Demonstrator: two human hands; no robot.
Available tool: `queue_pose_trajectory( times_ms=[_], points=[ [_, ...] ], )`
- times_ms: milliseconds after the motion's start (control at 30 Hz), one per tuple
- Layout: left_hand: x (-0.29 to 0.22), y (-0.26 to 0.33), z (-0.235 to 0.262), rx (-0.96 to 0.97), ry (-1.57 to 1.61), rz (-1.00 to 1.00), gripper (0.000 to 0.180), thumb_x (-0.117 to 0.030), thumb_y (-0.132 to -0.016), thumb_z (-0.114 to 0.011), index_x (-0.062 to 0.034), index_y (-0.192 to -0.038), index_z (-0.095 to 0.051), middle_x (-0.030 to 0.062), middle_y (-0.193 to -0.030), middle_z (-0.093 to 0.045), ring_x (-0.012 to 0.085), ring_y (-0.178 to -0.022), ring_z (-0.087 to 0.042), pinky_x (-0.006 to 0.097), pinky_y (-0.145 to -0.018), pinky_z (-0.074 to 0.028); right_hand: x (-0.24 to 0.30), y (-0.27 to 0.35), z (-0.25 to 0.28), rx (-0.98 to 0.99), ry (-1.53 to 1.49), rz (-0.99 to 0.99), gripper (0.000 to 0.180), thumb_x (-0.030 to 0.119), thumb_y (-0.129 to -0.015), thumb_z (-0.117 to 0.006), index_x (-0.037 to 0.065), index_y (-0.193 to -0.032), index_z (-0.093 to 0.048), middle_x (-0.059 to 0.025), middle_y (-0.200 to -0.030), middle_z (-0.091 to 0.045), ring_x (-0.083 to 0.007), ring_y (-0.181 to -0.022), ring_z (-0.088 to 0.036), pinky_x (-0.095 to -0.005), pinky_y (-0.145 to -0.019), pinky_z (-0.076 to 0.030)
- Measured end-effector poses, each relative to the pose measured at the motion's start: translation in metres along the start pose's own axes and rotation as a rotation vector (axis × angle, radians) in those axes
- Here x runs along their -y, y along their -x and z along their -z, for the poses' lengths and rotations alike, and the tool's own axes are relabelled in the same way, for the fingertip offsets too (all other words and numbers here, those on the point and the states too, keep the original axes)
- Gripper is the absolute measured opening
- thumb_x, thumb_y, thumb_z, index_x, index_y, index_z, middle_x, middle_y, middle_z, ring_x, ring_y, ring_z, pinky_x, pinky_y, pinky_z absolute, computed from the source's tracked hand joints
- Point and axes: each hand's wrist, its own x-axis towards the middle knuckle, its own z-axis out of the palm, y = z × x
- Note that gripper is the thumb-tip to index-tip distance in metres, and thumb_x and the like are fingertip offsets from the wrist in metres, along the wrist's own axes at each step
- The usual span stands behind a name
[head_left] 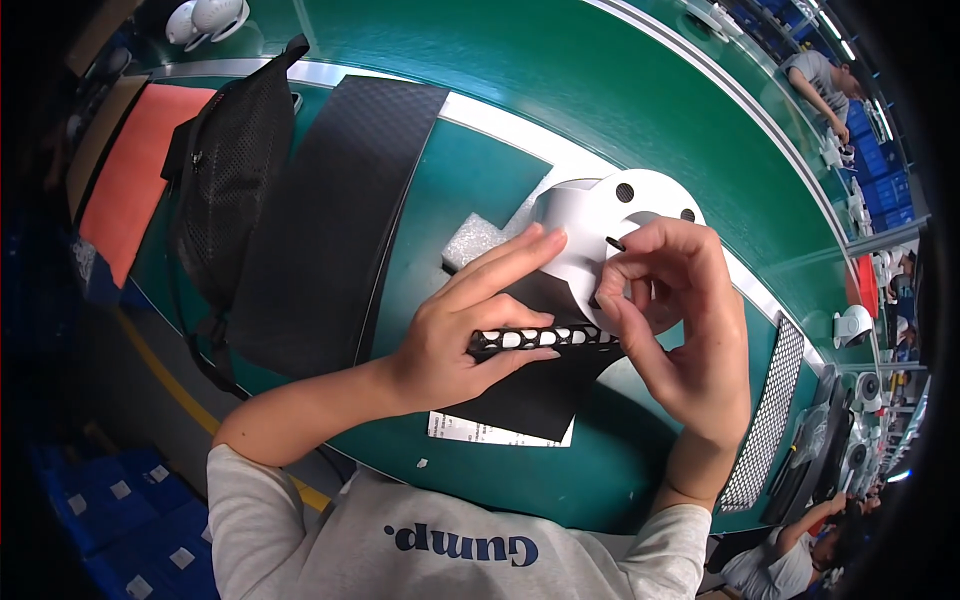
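My left hand (445, 335) grips a narrow black strip with round white holes (515, 339) between thumb and fingers, its index finger stretched toward a white rounded housing (575, 215). The housing lies tipped on the bench, and its round base carries black dots (625, 192). Beside the housing, my right hand (690, 330) has its thumb and fingers curled into a pinch. A small black round piece (615, 243) shows by those fingertips; whether they hold it is unclear. Beneath the hands lie a black sheet (530, 400) and a white printed paper (455, 428).
To the left lie large black sheets (320, 220), a black mesh bag (235, 180) and an orange sheet (130, 180). Bubble wrap (475, 242) sits behind my left hand. A perforated sheet (768, 410) lies at the right. Other people (825, 85) work farther along.
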Motion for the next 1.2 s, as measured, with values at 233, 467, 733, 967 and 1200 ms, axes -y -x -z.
queue_pose_trajectory(
  times_ms=[233,467,733,967,1200],
  points=[
    [-0.002,-0.004,0.004,0.045,-0.069,-0.023,0.021,-0.002,-0.064,-0.070,-0.0017,-0.080,-0.057,0.0171,-0.128,-0.039,0.0330,-0.122,-0.032,0.037,-0.096,-0.032,0.001,0.001,0.004,-0.026,0.225,0.094,0.033,-0.007,-0.067,-0.060,0.001,-0.097,-0.048,-0.0034,-0.073,-0.053,-0.0137,-0.069,-0.052,-0.0254,-0.058,-0.041],
    [0.001,0.001,0.002,0.023,-0.067,-0.027,0.022,-0.002,-0.063,-0.070,-0.0015,-0.080,-0.057,0.0184,-0.127,-0.040,0.0334,-0.120,-0.034,0.038,-0.096,-0.032,0.010,0.021,0.003,-0.005,0.982,0.548,0.028,0.011,-0.068,-0.062,0.006,-0.095,-0.056,-0.0035,-0.084,-0.061,-0.0129,-0.076,-0.055,-0.0251,-0.062,-0.036],
    [0.003,0.002,-0.002,-0.012,-0.018,0.010,0.022,-0.002,-0.062,-0.070,-0.0017,-0.080,-0.058,0.0193,-0.126,-0.040,0.0338,-0.121,-0.034,0.039,-0.097,-0.030,-0.004,0.029,0.026,-0.215,0.140,-0.135,0.006,-0.004,-0.071,-0.059,-0.002,-0.074,-0.055,-0.0042,-0.064,-0.053,-0.0099,-0.054,-0.044,-0.0211,-0.049,-0.033],
    [0.000,-0.002,-0.001,-0.006,-0.027,0.027,0.022,-0.002,-0.062,-0.070,-0.0017,-0.082,-0.060,0.0193,-0.126,-0.040,0.0330,-0.121,-0.034,0.039,-0.098,-0.029,-0.006,0.025,0.031,-0.142,0.332,0.019,0.011,-0.006,-0.067,-0.060,-0.001,-0.075,-0.056,-0.0052,-0.065,-0.047,-0.0145,-0.058,-0.043,-0.0247,-0.051,-0.034],
    [0.001,0.002,0.000,0.004,-0.030,0.033,0.023,-0.002,-0.062,-0.070,-0.0017,-0.083,-0.061,0.0192,-0.126,-0.040,0.0328,-0.121,-0.034,0.038,-0.097,-0.029,-0.003,0.034,0.031,-0.097,1.028,0.468,0.014,0.002,-0.064,-0.063,0.002,-0.078,-0.062,-0.0022,-0.071,-0.048,-0.0145,-0.062,-0.045,-0.0263,-0.050,-0.034]
  ],
)
